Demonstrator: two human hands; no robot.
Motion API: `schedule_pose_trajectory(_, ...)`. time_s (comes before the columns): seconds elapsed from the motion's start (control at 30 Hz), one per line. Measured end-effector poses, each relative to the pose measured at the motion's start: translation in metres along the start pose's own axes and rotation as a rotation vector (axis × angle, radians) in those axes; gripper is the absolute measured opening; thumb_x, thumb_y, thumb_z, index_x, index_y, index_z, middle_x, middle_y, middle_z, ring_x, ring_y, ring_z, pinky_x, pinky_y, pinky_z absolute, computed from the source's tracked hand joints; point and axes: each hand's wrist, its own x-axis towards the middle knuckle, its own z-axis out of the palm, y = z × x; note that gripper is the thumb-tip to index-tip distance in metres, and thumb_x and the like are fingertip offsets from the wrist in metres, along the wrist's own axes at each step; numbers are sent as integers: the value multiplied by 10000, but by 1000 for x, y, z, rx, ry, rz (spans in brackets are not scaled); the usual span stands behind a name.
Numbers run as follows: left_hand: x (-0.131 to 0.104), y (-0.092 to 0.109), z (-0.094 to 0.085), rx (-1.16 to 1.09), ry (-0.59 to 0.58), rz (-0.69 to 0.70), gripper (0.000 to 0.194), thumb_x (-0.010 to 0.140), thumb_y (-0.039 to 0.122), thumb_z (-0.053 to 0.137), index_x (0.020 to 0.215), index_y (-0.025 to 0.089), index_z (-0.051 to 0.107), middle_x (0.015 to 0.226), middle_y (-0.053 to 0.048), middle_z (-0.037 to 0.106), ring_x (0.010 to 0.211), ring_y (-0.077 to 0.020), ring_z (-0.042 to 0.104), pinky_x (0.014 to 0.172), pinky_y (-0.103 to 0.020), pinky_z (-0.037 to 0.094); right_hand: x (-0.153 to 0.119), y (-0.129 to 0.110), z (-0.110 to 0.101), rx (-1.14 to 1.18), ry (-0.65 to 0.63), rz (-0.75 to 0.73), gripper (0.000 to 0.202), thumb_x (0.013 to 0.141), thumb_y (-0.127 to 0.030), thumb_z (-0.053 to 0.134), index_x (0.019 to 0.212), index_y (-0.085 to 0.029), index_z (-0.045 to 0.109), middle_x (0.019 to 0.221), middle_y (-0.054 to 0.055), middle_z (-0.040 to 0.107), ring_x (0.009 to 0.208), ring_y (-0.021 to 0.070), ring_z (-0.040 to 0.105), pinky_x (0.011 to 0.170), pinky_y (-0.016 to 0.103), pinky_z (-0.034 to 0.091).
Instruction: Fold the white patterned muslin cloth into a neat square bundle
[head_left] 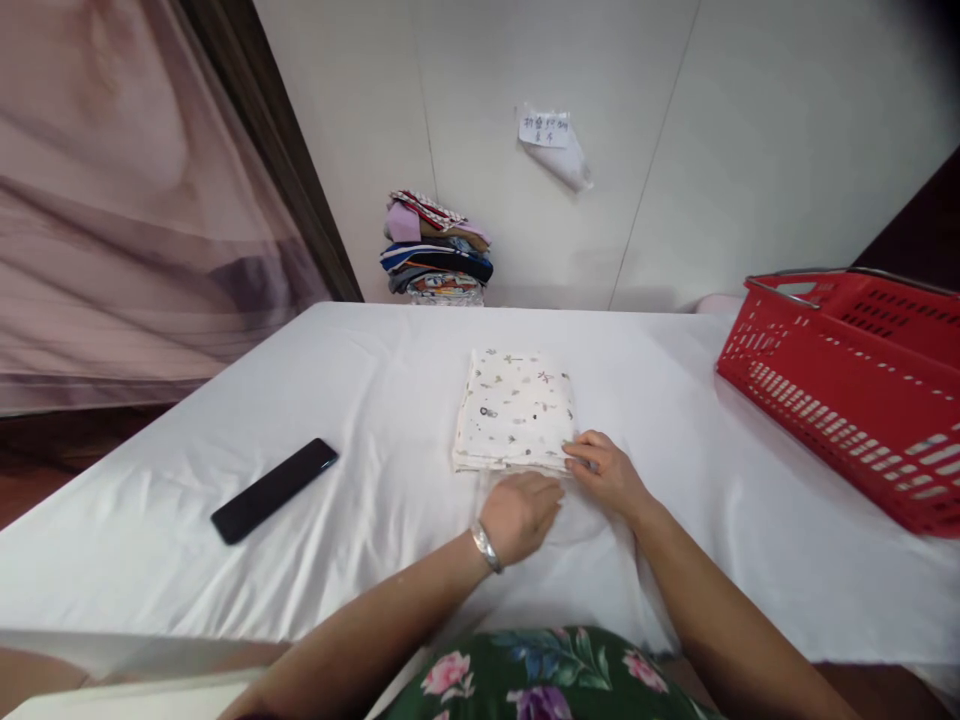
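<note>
One green floral garment (555, 675) at six o'clock; left hand (523, 513) lying loose, right hand (609, 476) touching one folded printed cloth (516, 412) at four o'clock, whether gripping I can't tell.

- My left arm (390, 615) slants up and inward from the lower left, bare along the forearm.
- My right arm (720, 585) reaches in from the lower right, also bare.
- My left hand (519, 515) lies back up, fingers close together, pointing right toward the other hand.
- My right hand (611, 480) sits slightly farther forward, fingers bent and pointing left.
- My hands are near each other, apart.
</note>
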Motion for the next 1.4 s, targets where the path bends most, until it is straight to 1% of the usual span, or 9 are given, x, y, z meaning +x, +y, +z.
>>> schedule_pose_trajectory(0.13, -21, -39, -32, 148, 192, -253, 263, 826, 203, 460, 1069, 192, 561, 1068, -80, 597, 993, -204, 522, 834, -356, 436, -2, -3, 2, 47, 55, 21, 247, 808, -314, 499, 992, -236, 644, 936, 60, 564, 856, 184, 545, 646, 289, 490)
schedule_pose_trajectory(0.3, -41, -70, -43, 233, 106, -399, 354, 754, 227, 562, 1107, 215, 555, 1195, -75, 536, 1121, -242, 444, 878, -391, 402, -2, -14, 2, -23, -14, -61, 326, 785, -325, 543, 1098, -248, 594, 1024, 63, 551, 943, 209, 520, 783, 340, 477)
schedule_pose_trajectory(0.57, -49, -80, -30, 233, 115, -431, 283, 772, 169, 510, 1022, 248, 616, 1159, -40, 573, 1057, -220, 493, 846, -388, 397, -5, -7, 1, -144, -119, -45, 343, 754, -138, 461, 1017, -266, 640, 982, 43, 569, 909, 197, 515, 785, 356, 462)
schedule_pose_trajectory(0.83, -52, -80, -43, -45, 163, -533, 239, 743, 355, 593, 948, 251, 656, 1118, -28, 603, 968, -197, 563, 855, -355, 438, 1, -16, -6, -1, -190, 76, 234, 814, -353, 490, 936, -239, 654, 948, 47, 580, 858, 183, 548, 650, 279, 482)
schedule_pose_trajectory(0.97, -32, -89, -57, -205, 221, -653, 221, 810, 354, 486, 775, 223, 661, 897, -5, 650, 749, -125, 600, 704, -248, 473, 27, -10, -15, 73, -58, 172, 332, 844, -429, 422, 721, -203, 631, 845, 45, 596, 728, 158, 562, 531, 248, 447)
schedule_pose_trajectory(1.07, -11, -100, -59, -143, 289, -762, 198, 803, 326, 484, 843, 209, 639, 925, -12, 628, 731, -119, 593, 679, -238, 458, 48, -3, -7, 17, 50, 176, 345, 830, -448, 421, 977, -209, 622, 1144, 78, 550, 989, 212, 543, 586, 266, 482)
schedule_pose_trajectory(1.13, -1, -107, -54, -85, 250, -852, 215, 781, 317, 509, 931, 209, 620, 1027, -28, 600, 798, -136, 595, 696, -245, 449, 54, 2, 6, -73, -39, 163, 455, 820, -461, 431, 1189, -212, 527, 1336, 87, 416, 1204, 250, 402, 771, 335, 490)
schedule_pose_trajectory(1.23, 3, -114, -43, -55, 102, -980, 269, 766, 314, 514, 1000, 203, 589, 1039, -51, 596, 875, -176, 590, 719, -272, 438, 48, 13, 25, -200, -289, 146, 576, 833, -492, 403, 1326, -195, 394, 1443, 84, 254, 1332, 263, 177, 1028, 449, 287)
schedule_pose_trajectory(1.4, -5, -117, -32, -148, 103, -1037, 293, 792, 333, 477, 1054, 217, 540, 1025, -42, 613, 879, -171, 589, 739, -278, 428, 52, 20, 22, -281, -418, 157, 595, 852, -556, 315, 1347, -228, 361, 1463, 63, 191, 1344, 259, 129, 1055, 490, 201)
